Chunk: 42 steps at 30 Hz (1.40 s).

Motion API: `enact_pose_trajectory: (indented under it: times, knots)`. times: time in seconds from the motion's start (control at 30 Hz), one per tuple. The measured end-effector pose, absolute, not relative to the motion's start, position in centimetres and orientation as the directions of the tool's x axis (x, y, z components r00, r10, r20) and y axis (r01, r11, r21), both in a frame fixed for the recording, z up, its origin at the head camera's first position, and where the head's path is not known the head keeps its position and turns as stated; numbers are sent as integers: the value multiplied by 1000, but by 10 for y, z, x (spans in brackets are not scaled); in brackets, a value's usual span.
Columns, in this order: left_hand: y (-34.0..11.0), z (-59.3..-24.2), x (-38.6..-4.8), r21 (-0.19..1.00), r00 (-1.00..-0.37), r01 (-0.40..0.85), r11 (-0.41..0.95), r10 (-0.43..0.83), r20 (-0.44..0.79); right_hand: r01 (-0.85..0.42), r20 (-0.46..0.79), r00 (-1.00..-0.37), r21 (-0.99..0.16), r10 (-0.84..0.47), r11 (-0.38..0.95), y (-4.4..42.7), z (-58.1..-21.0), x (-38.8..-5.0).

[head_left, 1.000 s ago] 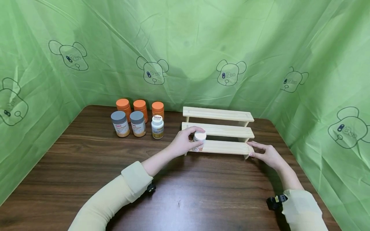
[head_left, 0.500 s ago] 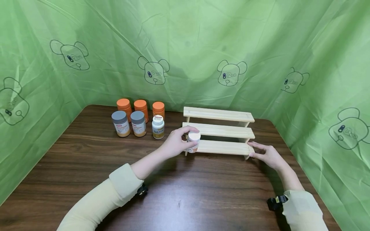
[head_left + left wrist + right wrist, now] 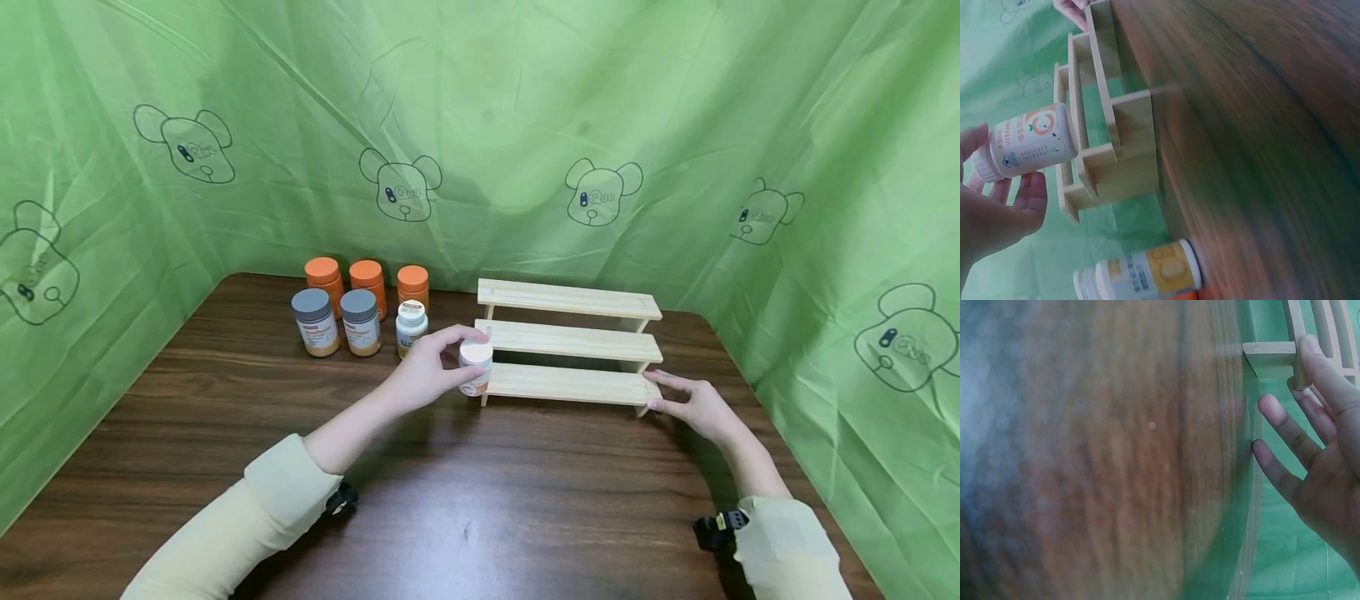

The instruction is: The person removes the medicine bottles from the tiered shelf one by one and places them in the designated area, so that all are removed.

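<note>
My left hand (image 3: 429, 372) pinches a white vitamin bottle (image 3: 476, 367) between thumb and fingers. In the left wrist view that bottle (image 3: 1034, 141) shows an orange-printed label and a ribbed cap, held off the table. It is at the left end of a three-step wooden display rack (image 3: 566, 382); whether they touch I cannot tell. My right hand (image 3: 699, 407) grips the right end of the lowest step. From the right wrist, the thumb of this hand (image 3: 1329, 444) lies on the board's edge, a finger lies on the other side, and two fingers extend free.
Left of the rack stand two grey-lidded jars (image 3: 318, 332), a white bottle with a gold label (image 3: 411, 325), and several orange jars (image 3: 324, 282) behind them. A green cloth (image 3: 495, 100) hangs around the dark wooden table (image 3: 480, 517).
My left hand has moved left with the vitamin bottle, from in front of the lowest step to the rack's left end. The right hand has kept its place on the rack.
</note>
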<state>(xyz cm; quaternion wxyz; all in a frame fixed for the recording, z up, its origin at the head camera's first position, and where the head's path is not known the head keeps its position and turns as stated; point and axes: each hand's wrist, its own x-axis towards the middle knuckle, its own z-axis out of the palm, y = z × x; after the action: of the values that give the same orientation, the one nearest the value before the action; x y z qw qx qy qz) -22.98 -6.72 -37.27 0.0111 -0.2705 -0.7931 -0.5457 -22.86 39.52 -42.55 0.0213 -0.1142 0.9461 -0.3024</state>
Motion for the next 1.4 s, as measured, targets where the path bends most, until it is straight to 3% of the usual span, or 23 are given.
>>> enact_pose_trajectory:
  times: [0.37,0.73,1.23,1.4]
  knots:
    - [-101,-375,-231,852,-881,415,319,377,288,-206,35,-974,-554,-225,807,396,-427,-229]
    - [-122,-349,-207,839,-904,379,390,351,245,-199,39,-976,-549,-213,812,397,-428,-230]
    - [-144,-367,-216,833,-912,353,427,356,204,-198,28,-975,-571,-223,797,398,-430,-229]
    - [-152,-393,-231,834,-915,340,435,359,186,-203,33,-973,-586,-227,785,398,-430,-230]
